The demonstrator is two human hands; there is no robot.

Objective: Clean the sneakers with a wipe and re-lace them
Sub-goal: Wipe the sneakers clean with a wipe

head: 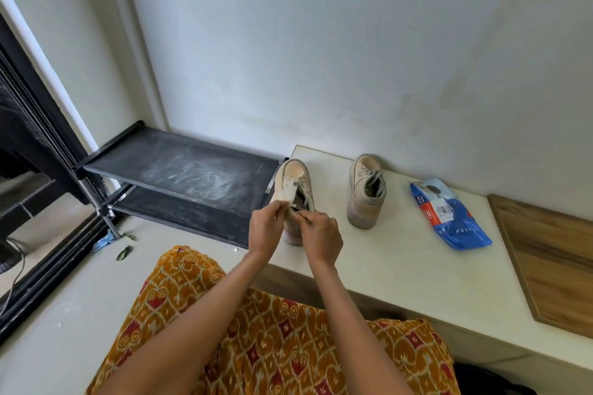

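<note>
Head view: both hands (293, 228) at left sneaker (294, 184).

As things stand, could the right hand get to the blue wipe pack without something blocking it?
Probably yes. The blue wipe pack lies in the open on the white ledge, to the right of the second sneaker, with nothing on top. But the right hand is busy at the near sneaker.
</note>
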